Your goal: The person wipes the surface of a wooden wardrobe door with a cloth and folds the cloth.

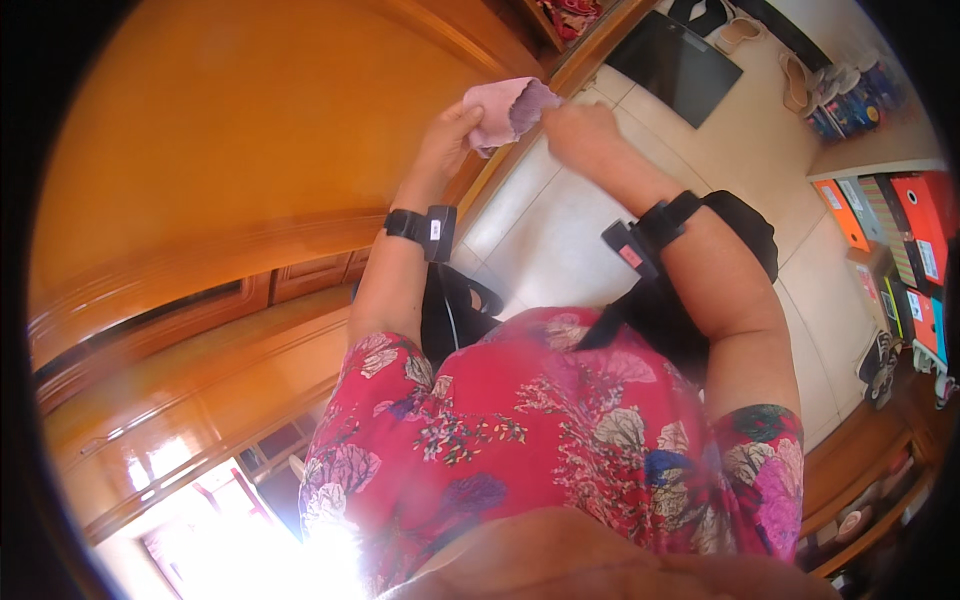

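Note:
A small pink cloth [497, 112], folded over into a loose roll with a ragged-looking edge, hangs between my hands beside the wooden cabinet's edge. My left hand [450, 140] grips its left side, thumb on top. At the cloth's right end, my right hand [582, 133] is closed, its curled fingers pinching the edge; the fingertips are partly hidden and slightly blurred. Each wrist carries a black strap with a small box, the left box [439, 233] with a white label and the right box [630, 250] with a red one.
A glossy wooden cabinet panel [260, 130] fills the left side. Red fabric [572, 18] shows on a shelf at the top. Over the tiled floor [700, 170] lie a dark mat [675, 68] and several shoes [740, 35]. Colourful boxes [920, 225] stand at the right.

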A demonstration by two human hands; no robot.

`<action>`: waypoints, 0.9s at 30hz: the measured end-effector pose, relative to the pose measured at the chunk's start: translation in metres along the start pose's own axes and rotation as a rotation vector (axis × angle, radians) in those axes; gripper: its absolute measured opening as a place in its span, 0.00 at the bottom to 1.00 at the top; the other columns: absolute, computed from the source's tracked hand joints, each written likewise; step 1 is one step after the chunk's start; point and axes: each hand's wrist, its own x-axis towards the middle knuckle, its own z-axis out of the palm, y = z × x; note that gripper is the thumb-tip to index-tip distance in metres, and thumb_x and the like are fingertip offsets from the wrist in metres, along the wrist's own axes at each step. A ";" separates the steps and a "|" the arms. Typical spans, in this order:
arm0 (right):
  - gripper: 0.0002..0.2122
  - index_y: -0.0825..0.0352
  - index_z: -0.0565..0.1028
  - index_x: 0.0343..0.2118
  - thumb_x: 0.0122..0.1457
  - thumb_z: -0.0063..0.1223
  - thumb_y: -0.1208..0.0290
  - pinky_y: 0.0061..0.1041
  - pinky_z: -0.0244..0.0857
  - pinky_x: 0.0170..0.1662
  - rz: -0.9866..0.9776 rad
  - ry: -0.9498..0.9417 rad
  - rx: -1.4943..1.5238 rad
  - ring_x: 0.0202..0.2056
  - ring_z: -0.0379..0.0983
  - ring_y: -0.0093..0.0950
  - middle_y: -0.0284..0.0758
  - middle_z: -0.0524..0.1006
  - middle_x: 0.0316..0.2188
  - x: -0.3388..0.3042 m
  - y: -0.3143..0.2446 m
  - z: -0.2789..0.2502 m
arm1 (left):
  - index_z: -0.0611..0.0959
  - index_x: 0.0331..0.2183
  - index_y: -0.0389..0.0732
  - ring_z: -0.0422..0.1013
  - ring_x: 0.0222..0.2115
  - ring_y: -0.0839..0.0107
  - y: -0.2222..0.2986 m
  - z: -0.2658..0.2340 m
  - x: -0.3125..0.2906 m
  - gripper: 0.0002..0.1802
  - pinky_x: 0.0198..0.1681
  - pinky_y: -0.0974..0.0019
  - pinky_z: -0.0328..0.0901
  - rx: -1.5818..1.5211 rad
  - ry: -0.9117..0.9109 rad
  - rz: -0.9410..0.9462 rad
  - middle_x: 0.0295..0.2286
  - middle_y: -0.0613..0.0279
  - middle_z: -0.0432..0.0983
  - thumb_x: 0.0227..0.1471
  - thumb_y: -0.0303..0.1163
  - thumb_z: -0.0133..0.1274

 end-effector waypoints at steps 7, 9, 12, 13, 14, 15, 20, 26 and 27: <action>0.38 0.69 0.59 0.64 0.57 0.59 0.50 0.36 0.60 0.60 -0.081 0.279 1.008 0.61 0.62 0.45 0.53 0.64 0.60 0.040 0.024 0.022 | 0.76 0.51 0.33 0.74 0.44 0.66 0.006 0.024 -0.016 0.19 0.49 0.64 0.69 -0.010 -0.007 0.107 0.44 0.56 0.76 0.58 0.25 0.51; 0.44 0.68 0.51 0.67 0.56 0.60 0.49 0.34 0.57 0.63 -0.142 0.213 0.980 0.64 0.57 0.43 0.51 0.58 0.63 0.049 0.019 0.023 | 0.73 0.53 0.34 0.73 0.46 0.66 0.007 0.028 -0.020 0.21 0.50 0.63 0.69 -0.012 -0.020 0.145 0.46 0.56 0.75 0.58 0.24 0.50; 0.40 0.68 0.57 0.65 0.54 0.64 0.57 0.31 0.61 0.60 -0.161 -0.100 1.332 0.60 0.64 0.37 0.48 0.65 0.59 0.047 -0.002 0.018 | 0.70 0.55 0.35 0.72 0.46 0.66 -0.008 0.002 -0.009 0.22 0.49 0.63 0.68 0.328 -0.056 0.307 0.47 0.56 0.73 0.58 0.24 0.48; 0.40 0.68 0.57 0.65 0.54 0.64 0.57 0.31 0.61 0.60 -0.160 -0.097 1.317 0.60 0.64 0.37 0.48 0.65 0.59 0.047 -0.003 0.018 | 0.70 0.55 0.35 0.72 0.46 0.66 -0.012 -0.002 -0.005 0.22 0.49 0.63 0.68 0.318 -0.061 0.318 0.47 0.56 0.73 0.58 0.24 0.48; 0.37 0.69 0.60 0.63 0.54 0.64 0.60 0.29 0.64 0.57 -0.110 -0.094 1.449 0.56 0.68 0.35 0.45 0.69 0.56 0.046 -0.002 0.022 | 0.70 0.56 0.36 0.72 0.46 0.66 -0.019 -0.002 -0.004 0.23 0.50 0.63 0.67 0.276 -0.140 0.320 0.48 0.56 0.73 0.58 0.24 0.48; 0.34 0.69 0.63 0.61 0.54 0.65 0.62 0.28 0.67 0.54 -0.065 -0.085 1.581 0.52 0.72 0.34 0.42 0.73 0.52 0.047 -0.001 0.025 | 0.69 0.56 0.36 0.71 0.47 0.66 -0.021 -0.002 -0.002 0.24 0.51 0.63 0.67 0.239 -0.218 0.327 0.48 0.57 0.72 0.58 0.23 0.47; 0.25 0.72 0.68 0.54 0.55 0.62 0.68 0.26 0.71 0.46 -0.081 0.241 1.494 0.44 0.76 0.30 0.39 0.78 0.43 0.068 -0.002 0.052 | 0.70 0.56 0.36 0.71 0.48 0.67 -0.030 -0.001 -0.005 0.23 0.53 0.64 0.65 0.454 -0.212 0.509 0.48 0.58 0.73 0.58 0.23 0.47; 0.16 0.71 0.70 0.45 0.54 0.57 0.76 0.30 0.74 0.38 0.318 0.676 1.518 0.37 0.77 0.30 0.38 0.77 0.38 0.074 0.073 0.036 | 0.76 0.52 0.37 0.70 0.50 0.69 -0.030 -0.011 -0.021 0.18 0.56 0.66 0.63 0.275 0.200 0.135 0.48 0.58 0.73 0.59 0.26 0.49; 0.17 0.71 0.69 0.46 0.53 0.58 0.77 0.30 0.74 0.38 0.574 0.875 1.453 0.37 0.77 0.30 0.38 0.76 0.39 0.090 0.080 0.049 | 0.78 0.51 0.37 0.70 0.50 0.69 -0.037 -0.020 -0.022 0.17 0.57 0.66 0.63 0.207 0.270 0.048 0.49 0.59 0.74 0.60 0.27 0.50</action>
